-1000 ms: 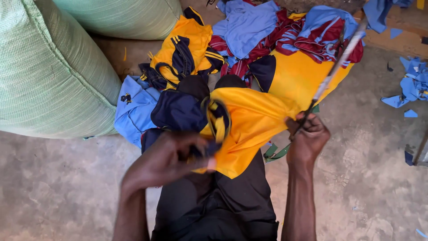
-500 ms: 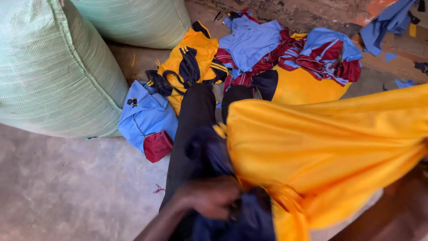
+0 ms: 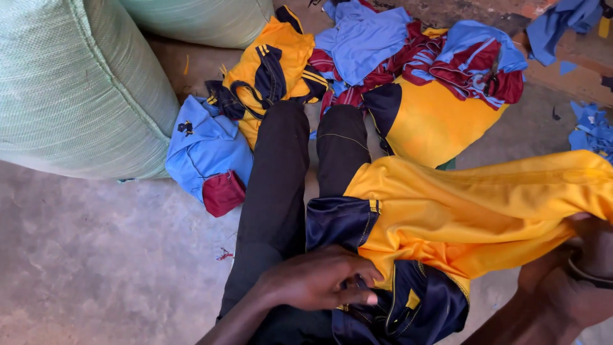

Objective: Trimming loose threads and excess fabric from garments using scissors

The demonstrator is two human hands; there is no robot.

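At your far left, two big pale green woven sacks stand on the concrete floor (image 3: 96,255): the nearer sack (image 3: 70,89) fills the upper left corner, and the second sack (image 3: 204,19) lies behind it along the top edge. Both are stuffed tight and closed, so you cannot tell what is inside them.

Just right of the nearer sack lies a light blue garment with a maroon patch (image 3: 207,153), touching your left trouser leg. Beyond it, a yellow and navy striped top (image 3: 274,57) heads a heap of clothes: a light blue shirt (image 3: 361,35), maroon and blue pieces (image 3: 466,61), and a plain yellow garment with a navy sleeve (image 3: 434,121).

Your legs in black trousers (image 3: 281,185) stretch out toward that heap. Across your right thigh lies the yellow jersey (image 3: 472,211), one piece, bright yellow with navy sleeves and navy trim edged in thin yellow lines. It stretches from your lap out to the right edge of the view.

Your left hand (image 3: 319,278) presses down at the navy collar end, fingers curled and pinching the fabric. Your right hand (image 3: 575,281) is at the lower right under the jersey's far end, a band on its wrist; the cloth hides its fingers, so you cannot tell how they are set.

Blue cloth scraps (image 3: 590,128) lie on the floor at the far right.
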